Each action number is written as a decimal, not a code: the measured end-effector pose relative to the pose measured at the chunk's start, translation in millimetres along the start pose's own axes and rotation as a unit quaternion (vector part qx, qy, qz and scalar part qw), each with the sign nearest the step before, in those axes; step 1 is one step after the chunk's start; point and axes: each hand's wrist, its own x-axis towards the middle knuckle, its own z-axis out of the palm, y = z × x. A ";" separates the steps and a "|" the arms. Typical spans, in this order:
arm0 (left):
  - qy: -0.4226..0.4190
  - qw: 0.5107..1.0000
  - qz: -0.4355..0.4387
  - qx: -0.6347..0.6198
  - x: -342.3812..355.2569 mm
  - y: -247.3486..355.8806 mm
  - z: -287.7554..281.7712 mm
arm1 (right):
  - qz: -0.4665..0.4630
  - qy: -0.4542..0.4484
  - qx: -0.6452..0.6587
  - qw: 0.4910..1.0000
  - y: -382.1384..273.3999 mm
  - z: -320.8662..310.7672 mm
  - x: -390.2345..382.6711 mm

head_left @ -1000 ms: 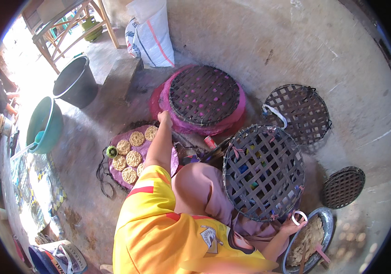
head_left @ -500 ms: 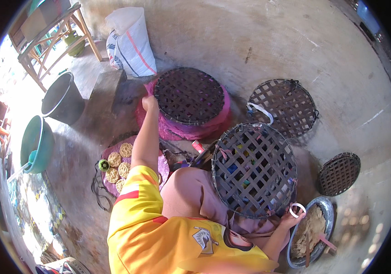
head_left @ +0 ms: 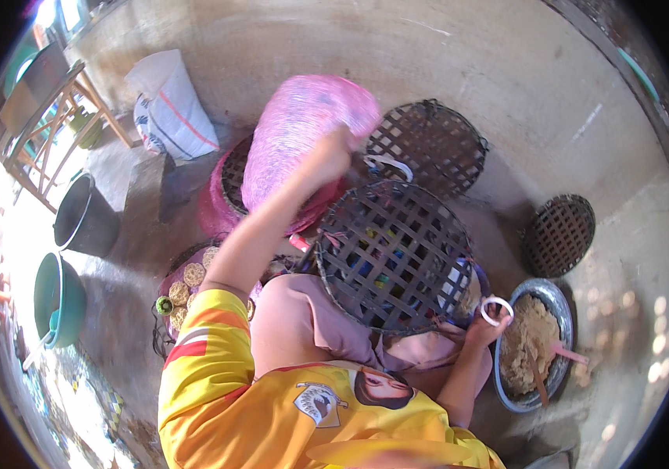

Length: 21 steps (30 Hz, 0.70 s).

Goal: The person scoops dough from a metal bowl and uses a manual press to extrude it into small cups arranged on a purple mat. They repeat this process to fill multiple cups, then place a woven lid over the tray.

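My left hand (head_left: 333, 154) is stretched forward, fingers closed on the edge of a thin, crinkled pink sheet (head_left: 291, 129). The lifted sheet hangs partly over a round, dark woven basket tray (head_left: 235, 173), hiding most of it. More pink sheet lies around and under that tray. At the right, my right hand (head_left: 487, 327) holds a white ring (head_left: 497, 311) beside the near rim of another dark open-weave tray (head_left: 397, 254). This tray rests over my lap, and small coloured things show through its gaps.
A metal basin (head_left: 567, 328) of beige dough-like paste holds a wooden stick and a pink handle. Round noodle-like cakes (head_left: 193, 273) lie at the left. Two more woven trays (head_left: 436, 148) (head_left: 559, 236) lean by the wall. Buckets (head_left: 88, 215) (head_left: 60, 301) and a white sack (head_left: 172, 109) stand left.
My left hand has moved right, pulling the pink sheet up and over the far tray, which it now largely covers. My right hand still holds the ring. The view has shifted.
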 end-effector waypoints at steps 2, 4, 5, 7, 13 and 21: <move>-0.090 0.995 0.047 -0.009 -40.7 40.3 56.7 | -0.009 -0.032 0.022 0.999 0.2 -3.2 -0.6; -0.191 0.980 0.024 0.045 -84.6 67.8 105.1 | -0.019 -0.048 0.029 0.998 -2.4 -7.1 -4.2; -0.219 0.972 0.050 0.068 -109.2 75.5 123.5 | -0.029 -0.083 0.041 0.995 -5.4 -8.8 -7.1; -0.218 0.960 0.119 0.130 -152.7 84.4 152.8 | -0.032 -0.072 0.043 0.996 -11.6 -8.7 -13.8; -0.200 0.954 0.172 0.144 -208.1 80.7 178.1 | -0.047 -0.136 -0.026 0.989 -25.5 25.5 -31.7; -0.235 0.952 0.159 0.115 -235.8 102.4 175.7 | -0.165 -0.308 -0.361 0.864 -36.2 110.4 -50.2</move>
